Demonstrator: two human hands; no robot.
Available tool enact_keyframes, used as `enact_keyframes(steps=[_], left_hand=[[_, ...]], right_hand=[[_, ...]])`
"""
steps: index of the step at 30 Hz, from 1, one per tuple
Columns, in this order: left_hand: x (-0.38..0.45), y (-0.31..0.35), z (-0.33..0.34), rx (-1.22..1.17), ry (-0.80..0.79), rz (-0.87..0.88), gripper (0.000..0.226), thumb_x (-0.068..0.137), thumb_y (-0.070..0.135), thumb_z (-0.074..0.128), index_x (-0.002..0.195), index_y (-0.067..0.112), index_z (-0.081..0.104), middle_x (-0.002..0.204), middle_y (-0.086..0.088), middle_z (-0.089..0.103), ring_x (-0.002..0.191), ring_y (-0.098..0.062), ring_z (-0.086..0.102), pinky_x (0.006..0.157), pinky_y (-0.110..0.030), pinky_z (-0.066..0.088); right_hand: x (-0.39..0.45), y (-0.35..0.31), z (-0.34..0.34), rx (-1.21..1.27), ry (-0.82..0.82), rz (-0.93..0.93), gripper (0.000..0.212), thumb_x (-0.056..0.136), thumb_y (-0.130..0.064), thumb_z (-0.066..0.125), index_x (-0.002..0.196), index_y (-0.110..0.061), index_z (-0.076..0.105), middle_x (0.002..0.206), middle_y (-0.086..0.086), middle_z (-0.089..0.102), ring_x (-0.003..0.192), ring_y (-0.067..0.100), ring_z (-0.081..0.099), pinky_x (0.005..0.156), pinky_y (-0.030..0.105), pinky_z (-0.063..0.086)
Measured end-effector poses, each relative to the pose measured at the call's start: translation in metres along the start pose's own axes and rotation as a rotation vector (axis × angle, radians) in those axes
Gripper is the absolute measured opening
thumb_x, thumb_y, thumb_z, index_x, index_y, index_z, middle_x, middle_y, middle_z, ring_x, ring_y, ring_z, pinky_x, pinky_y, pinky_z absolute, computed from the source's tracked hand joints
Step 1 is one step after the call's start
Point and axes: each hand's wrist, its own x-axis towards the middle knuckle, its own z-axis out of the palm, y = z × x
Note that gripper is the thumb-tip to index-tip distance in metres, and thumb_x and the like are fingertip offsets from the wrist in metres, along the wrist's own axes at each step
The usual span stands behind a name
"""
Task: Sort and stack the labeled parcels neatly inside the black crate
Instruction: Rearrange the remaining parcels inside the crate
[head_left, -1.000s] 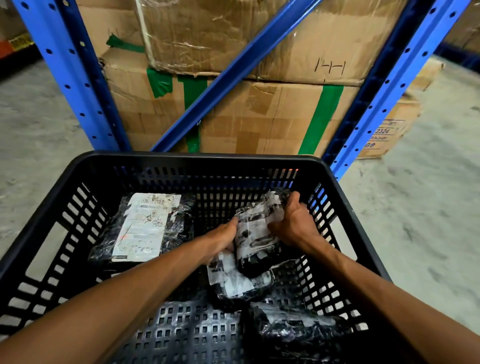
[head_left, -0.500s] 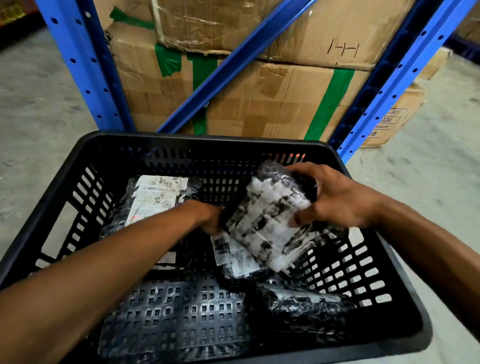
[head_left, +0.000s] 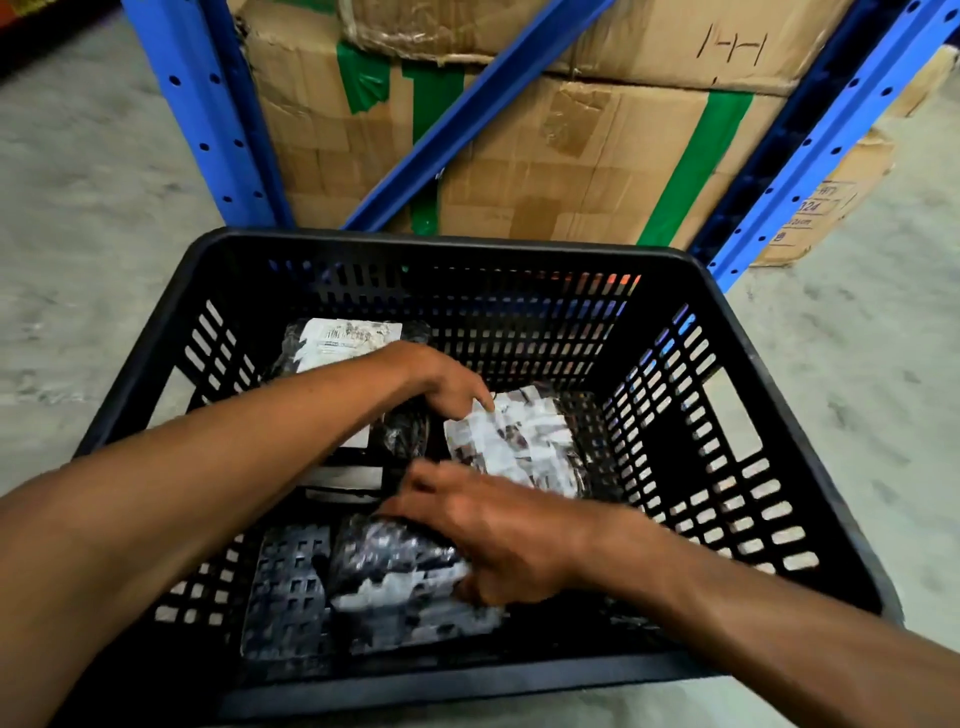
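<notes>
Inside the crate (head_left: 727, 291), three parcels (head_left: 514, 441) lay on the floor. Left fingers (head_left: 480, 400) pressed one label; right hand (head_left: 498, 535) cupped another, fingers spread. They looked soft, light, slippery; best gripped across the middle.

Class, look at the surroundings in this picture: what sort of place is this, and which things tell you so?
Most likely a warehouse or stockroom. Blue steel racking holds large taped cardboard cartons, the floor is bare concrete, and wrapped, labeled parcels lie in a black crate.
</notes>
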Motion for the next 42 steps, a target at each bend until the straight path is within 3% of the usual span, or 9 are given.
enact_keyframes(steps=[4, 8, 13, 21, 25, 28, 31, 38, 42], left_hand=[[0.010, -0.003, 0.006, 0.025, 0.064, 0.017, 0.058, 0.094, 0.001, 0.034, 0.149, 0.019, 0.032, 0.159, -0.006, 0.024, 0.144, -0.026, 0.025, 0.112, -0.034, 0.026], [0.009, 0.007, 0.025, -0.014, 0.202, -0.030, 0.044, 0.095, 0.004, 0.038, 0.139, 0.005, 0.044, 0.145, -0.013, 0.045, 0.128, -0.029, 0.047, 0.094, -0.031, 0.042], [0.011, 0.026, 0.042, -0.246, 0.311, -0.123, 0.032, 0.094, 0.014, 0.049, 0.121, -0.002, 0.057, 0.118, -0.015, 0.060, 0.099, -0.023, 0.060, 0.067, -0.024, 0.041], [0.034, 0.027, 0.081, -0.798, 0.268, -0.280, 0.083, 0.095, 0.021, 0.048, 0.151, 0.005, -0.011, 0.155, -0.017, 0.027, 0.134, -0.029, 0.038, 0.092, -0.027, 0.040], [0.040, 0.021, 0.081, -1.011, 0.326, -0.344, 0.070, 0.088, 0.014, 0.059, 0.148, 0.001, 0.025, 0.137, -0.011, 0.050, 0.118, -0.025, 0.053, 0.092, -0.030, 0.049], [0.031, 0.019, 0.078, -0.992, 0.240, -0.351, 0.057, 0.081, 0.014, 0.069, 0.131, 0.004, 0.044, 0.105, -0.005, 0.056, 0.090, -0.018, 0.057, 0.066, -0.025, 0.050], [0.022, 0.020, 0.080, -0.942, 0.137, -0.335, 0.035, 0.083, 0.020, 0.070, 0.108, 0.012, 0.048, 0.079, 0.002, 0.048, 0.063, -0.006, 0.048, 0.036, -0.016, 0.043], [0.000, 0.025, 0.083, -0.730, 0.100, -0.196, 0.047, 0.090, 0.029, 0.061, 0.133, 0.013, 0.049, 0.131, -0.007, 0.054, 0.109, -0.019, 0.054, 0.093, -0.026, 0.046], [-0.013, 0.027, 0.084, -0.620, 0.041, -0.111, 0.046, 0.093, 0.039, 0.052, 0.134, 0.018, 0.053, 0.143, -0.006, 0.049, 0.121, -0.020, 0.049, 0.106, -0.035, 0.039]], right_hand=[[0.017, 0.006, 0.021, 0.044, -0.182, 0.034, 0.075, 0.080, -0.003, 0.070, 0.145, -0.015, 0.033, 0.149, 0.014, 0.032, 0.136, 0.032, 0.031, 0.109, 0.042, 0.033], [0.018, 0.025, 0.011, 0.430, -0.304, 0.180, 0.058, 0.079, -0.024, 0.075, 0.131, -0.026, 0.051, 0.133, 0.001, 0.055, 0.118, 0.016, 0.051, 0.083, 0.019, 0.039], [0.007, 0.117, -0.024, 0.552, -0.051, 0.517, 0.021, 0.091, -0.012, 0.060, 0.110, -0.008, 0.068, 0.114, 0.010, 0.070, 0.098, 0.018, 0.067, 0.088, 0.031, 0.056], [0.026, 0.174, 0.008, 0.343, -0.122, 0.938, 0.063, 0.095, -0.047, 0.050, 0.149, -0.020, 0.032, 0.158, 0.007, 0.028, 0.143, 0.026, 0.030, 0.116, 0.037, 0.024], [0.030, 0.171, 0.023, 0.452, -0.101, 0.957, 0.071, 0.093, -0.050, 0.050, 0.150, -0.016, 0.028, 0.158, 0.006, 0.028, 0.144, 0.025, 0.026, 0.114, 0.033, 0.025], [0.025, 0.175, 0.027, 0.820, 0.148, 1.049, 0.102, 0.071, -0.045, 0.078, 0.150, -0.011, 0.023, 0.152, 0.009, 0.039, 0.125, 0.027, 0.049, 0.086, 0.032, 0.047], [0.026, 0.173, 0.025, 0.899, 0.162, 1.002, 0.092, 0.066, -0.044, 0.082, 0.141, -0.011, 0.040, 0.147, 0.011, 0.046, 0.128, 0.032, 0.048, 0.101, 0.040, 0.045], [0.022, 0.152, -0.008, 0.629, 0.338, 0.877, 0.038, 0.064, -0.038, 0.085, 0.078, -0.013, 0.061, 0.078, 0.000, 0.065, 0.067, 0.011, 0.061, 0.050, 0.020, 0.045], [0.000, 0.138, -0.023, 0.063, 0.460, 0.952, 0.067, 0.064, -0.047, 0.080, 0.109, -0.010, 0.047, 0.096, 0.005, 0.062, 0.081, 0.025, 0.061, 0.065, 0.027, 0.044]])
